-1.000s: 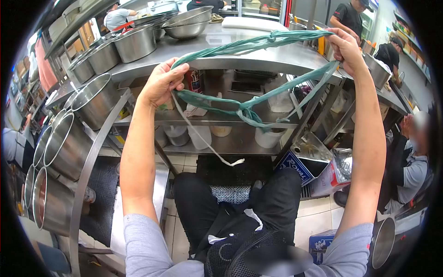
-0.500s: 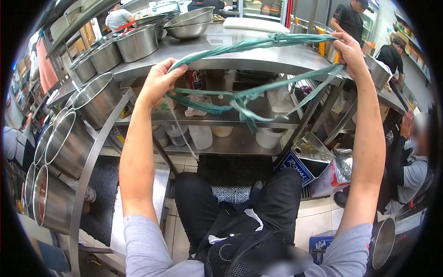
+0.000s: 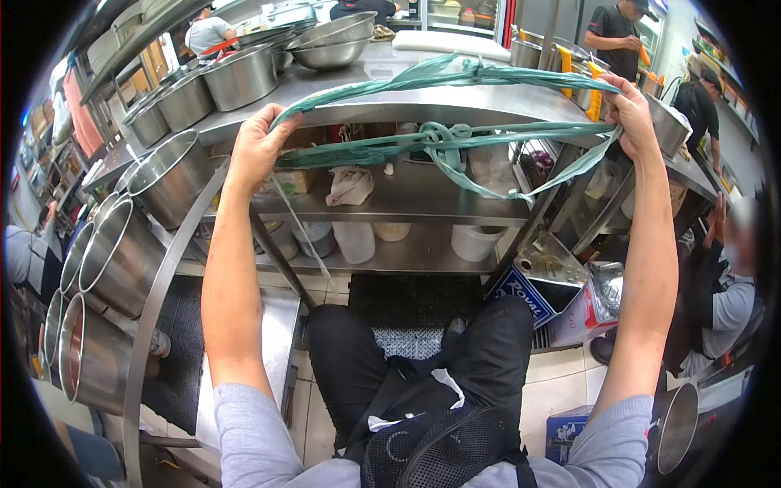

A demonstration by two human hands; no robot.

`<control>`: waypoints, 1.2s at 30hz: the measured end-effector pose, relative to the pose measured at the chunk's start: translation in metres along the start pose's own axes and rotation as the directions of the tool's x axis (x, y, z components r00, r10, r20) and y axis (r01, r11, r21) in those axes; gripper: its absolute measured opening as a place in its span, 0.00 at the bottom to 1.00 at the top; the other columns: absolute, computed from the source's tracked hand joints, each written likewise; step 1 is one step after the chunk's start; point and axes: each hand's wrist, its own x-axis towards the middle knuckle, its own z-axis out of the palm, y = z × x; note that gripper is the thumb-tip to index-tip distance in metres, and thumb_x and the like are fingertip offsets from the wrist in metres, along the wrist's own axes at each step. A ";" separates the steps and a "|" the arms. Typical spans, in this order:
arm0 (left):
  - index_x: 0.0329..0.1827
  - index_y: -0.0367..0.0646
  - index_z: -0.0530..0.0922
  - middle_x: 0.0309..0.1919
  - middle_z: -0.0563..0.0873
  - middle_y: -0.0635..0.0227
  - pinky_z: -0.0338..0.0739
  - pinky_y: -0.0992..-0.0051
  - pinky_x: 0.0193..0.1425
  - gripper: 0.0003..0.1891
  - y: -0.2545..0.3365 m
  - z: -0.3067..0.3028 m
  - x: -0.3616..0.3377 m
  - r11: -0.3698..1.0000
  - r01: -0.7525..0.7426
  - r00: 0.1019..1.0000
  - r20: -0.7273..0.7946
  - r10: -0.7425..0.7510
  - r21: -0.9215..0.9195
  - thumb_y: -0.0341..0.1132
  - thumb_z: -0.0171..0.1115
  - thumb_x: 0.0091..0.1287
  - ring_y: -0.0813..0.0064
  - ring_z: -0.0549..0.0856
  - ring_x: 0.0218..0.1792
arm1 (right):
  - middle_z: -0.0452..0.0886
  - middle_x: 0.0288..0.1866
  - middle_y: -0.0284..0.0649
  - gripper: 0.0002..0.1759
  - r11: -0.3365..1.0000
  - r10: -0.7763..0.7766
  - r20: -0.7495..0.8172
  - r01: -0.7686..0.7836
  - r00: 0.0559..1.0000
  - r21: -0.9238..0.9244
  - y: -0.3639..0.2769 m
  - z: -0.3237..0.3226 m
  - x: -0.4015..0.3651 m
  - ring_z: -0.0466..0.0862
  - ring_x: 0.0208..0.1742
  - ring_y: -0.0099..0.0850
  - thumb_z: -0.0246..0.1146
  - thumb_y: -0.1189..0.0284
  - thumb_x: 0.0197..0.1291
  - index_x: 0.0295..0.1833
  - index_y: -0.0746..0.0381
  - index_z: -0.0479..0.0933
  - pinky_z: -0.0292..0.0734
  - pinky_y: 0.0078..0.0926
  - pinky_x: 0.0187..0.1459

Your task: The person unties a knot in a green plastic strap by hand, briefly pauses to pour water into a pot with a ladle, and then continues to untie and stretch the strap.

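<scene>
A loop of twisted green plastic strips (image 3: 382, 88), knotted in places, is stretched between my two hands in front of a steel table. My left hand (image 3: 259, 146) pinches its left end. My right hand (image 3: 630, 114) grips the right end, beside some yellow handles. One knot (image 3: 446, 140) sits near the middle of the lower strands, and a looser strand sags below it on the right. A thin pale strand (image 3: 309, 220) hangs down from my left hand.
The steel table (image 3: 390, 110) bears pots (image 3: 242, 77), metal bowls (image 3: 333, 53) and a white board (image 3: 450, 45). Shelves below hold tubs (image 3: 477, 242) and a cloth (image 3: 351, 185). Large pots (image 3: 119, 256) stand left. People (image 3: 620, 37) (image 3: 732, 301) are on the right.
Both hands have moved apart, the left one further left and the right one slightly right. The loop is wider, its lower strands are tauter, and the middle knot has risen.
</scene>
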 end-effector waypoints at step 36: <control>0.51 0.39 0.78 0.38 0.86 0.63 0.79 0.77 0.36 0.12 0.006 0.013 -0.074 0.801 0.249 0.878 0.477 0.051 -0.544 0.37 0.65 0.73 0.75 0.86 0.37 | 0.68 0.77 0.57 0.45 0.781 -0.216 0.331 -0.041 0.919 0.623 -0.052 0.055 -0.029 0.71 0.76 0.50 0.57 0.39 0.70 0.76 0.67 0.67 0.71 0.51 0.72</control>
